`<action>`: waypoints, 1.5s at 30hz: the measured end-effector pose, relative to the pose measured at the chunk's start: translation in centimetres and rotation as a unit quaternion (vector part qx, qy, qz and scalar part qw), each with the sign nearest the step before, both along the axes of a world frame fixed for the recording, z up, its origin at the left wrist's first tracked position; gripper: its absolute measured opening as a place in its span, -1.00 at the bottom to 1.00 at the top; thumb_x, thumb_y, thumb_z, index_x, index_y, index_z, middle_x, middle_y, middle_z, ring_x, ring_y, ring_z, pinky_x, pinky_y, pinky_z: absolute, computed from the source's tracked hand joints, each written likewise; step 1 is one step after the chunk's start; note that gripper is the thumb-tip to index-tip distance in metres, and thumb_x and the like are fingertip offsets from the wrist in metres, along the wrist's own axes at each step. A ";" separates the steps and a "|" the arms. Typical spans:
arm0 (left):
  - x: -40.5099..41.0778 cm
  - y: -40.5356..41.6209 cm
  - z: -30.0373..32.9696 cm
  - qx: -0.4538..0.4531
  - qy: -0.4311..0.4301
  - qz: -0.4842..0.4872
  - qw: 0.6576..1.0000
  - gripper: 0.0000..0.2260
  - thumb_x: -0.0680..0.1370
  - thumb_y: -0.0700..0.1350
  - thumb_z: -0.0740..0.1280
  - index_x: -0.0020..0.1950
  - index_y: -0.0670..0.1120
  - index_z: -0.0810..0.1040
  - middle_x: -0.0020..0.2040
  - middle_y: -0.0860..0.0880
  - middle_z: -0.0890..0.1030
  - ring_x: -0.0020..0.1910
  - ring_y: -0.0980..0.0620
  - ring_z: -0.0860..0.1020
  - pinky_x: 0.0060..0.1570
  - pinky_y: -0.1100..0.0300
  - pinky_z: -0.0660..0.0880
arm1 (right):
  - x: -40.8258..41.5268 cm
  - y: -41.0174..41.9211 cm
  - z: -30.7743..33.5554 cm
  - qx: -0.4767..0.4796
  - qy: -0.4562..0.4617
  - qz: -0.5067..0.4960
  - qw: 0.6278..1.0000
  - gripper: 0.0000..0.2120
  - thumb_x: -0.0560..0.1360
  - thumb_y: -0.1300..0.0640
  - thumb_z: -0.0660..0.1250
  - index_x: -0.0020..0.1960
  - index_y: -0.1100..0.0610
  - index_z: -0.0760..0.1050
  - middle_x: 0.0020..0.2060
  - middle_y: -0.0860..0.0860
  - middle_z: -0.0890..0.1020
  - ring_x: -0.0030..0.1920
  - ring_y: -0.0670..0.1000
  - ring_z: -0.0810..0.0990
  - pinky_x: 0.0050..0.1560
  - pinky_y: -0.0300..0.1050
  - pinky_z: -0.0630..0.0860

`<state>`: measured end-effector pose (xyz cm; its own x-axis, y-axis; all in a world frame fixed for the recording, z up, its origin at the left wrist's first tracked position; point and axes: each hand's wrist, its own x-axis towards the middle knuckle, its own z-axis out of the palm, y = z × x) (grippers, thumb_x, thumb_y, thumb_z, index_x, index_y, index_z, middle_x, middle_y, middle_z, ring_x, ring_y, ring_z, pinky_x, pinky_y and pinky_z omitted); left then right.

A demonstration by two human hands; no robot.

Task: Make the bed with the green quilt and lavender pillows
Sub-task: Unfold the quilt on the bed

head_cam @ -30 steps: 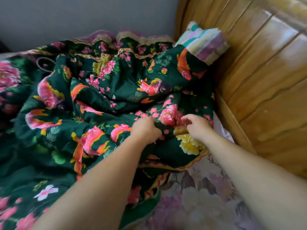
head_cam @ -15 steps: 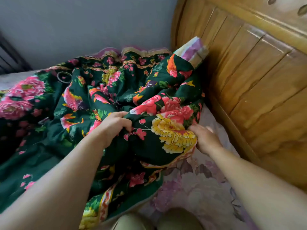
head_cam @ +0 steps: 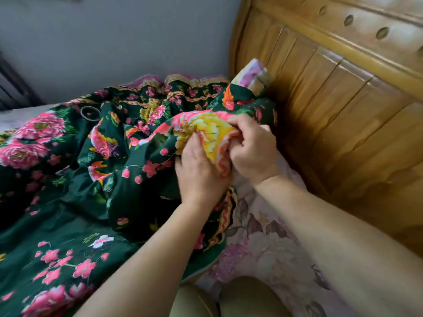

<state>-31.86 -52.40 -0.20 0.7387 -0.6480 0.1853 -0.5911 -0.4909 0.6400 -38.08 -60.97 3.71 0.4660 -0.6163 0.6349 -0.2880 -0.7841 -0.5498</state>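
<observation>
Quilt (head_cam: 96, 202), dark green with pink flowers and fish, lies bunched across the bed beside the wooden headboard (head_cam: 338, 106), one yellow-flowered corner lifted between both hands. Left hand (head_cam: 199, 170) and right hand (head_cam: 254, 149) each grip that corner with curled fingers, close together. A striped lavender pillow (head_cam: 251, 75) pokes out behind the quilt against the headboard, above the floral sheet (head_cam: 270, 252).

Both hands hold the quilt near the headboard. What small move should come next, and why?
Probably draw the gripped corner apart and up toward the headboard. The left hand and right hand pinch the quilt close together at its yellow flower; the rest lies bunched, and the pale floral sheet beside it lies uncovered.
</observation>
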 end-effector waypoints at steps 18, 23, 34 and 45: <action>1.3 11.5 5.5 -0.211 0.362 -0.064 0.906 -0.62 0.15 -0.27 0.48 -0.06 -0.08 0.62 -0.16 -0.02 0.71 -0.15 -0.07 0.67 -0.05 0.01 0.60 | -3.9 -4.4 -5.5 0.116 0.315 -0.122 0.934 -0.33 0.47 0.01 0.35 0.48 -0.08 0.11 0.51 0.07 0.14 0.52 0.08 0.06 0.42 0.24 0.07; 2.5 13.5 6.1 -0.246 0.357 -0.067 0.899 -0.52 0.00 -0.17 0.51 -0.08 -0.12 0.63 -0.18 -0.07 0.71 -0.20 -0.08 0.67 -0.12 0.04 0.61 | -5.1 -2.6 -3.4 0.088 0.269 -0.040 0.958 -0.75 0.45 0.14 0.31 0.12 0.12 0.46 -0.03 0.22 0.62 0.05 0.27 0.55 -0.06 0.00 0.40; 5.6 9.9 5.5 -0.249 0.300 0.029 0.920 -0.61 0.27 -0.23 0.43 0.06 -0.02 0.51 -0.07 -0.08 0.64 -0.07 -0.12 0.61 -0.02 0.02 0.57 | -9.5 2.6 5.3 -0.019 0.051 -0.045 0.997 -0.73 0.27 0.06 0.26 -0.06 0.13 0.48 -0.28 0.11 0.62 -0.24 0.22 0.59 -0.25 -0.07 0.44; 2.2 6.7 -3.5 0.186 0.084 0.092 0.975 -0.29 0.54 -0.06 0.26 0.53 0.05 -0.14 0.37 -0.15 0.26 0.28 -0.22 0.39 0.09 -0.09 0.41 | -13.6 -0.8 -8.3 0.238 0.397 -0.122 0.878 -0.26 0.39 -0.31 0.33 0.43 -0.01 0.19 0.33 0.04 0.44 0.33 0.13 0.41 0.21 0.07 0.36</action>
<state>-29.66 -45.74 -3.72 0.8482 -0.5014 -0.1710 -0.3734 -0.7948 0.4784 -51.63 -61.74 -4.57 0.4626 -0.8664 -0.1882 -0.8562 -0.3815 -0.3484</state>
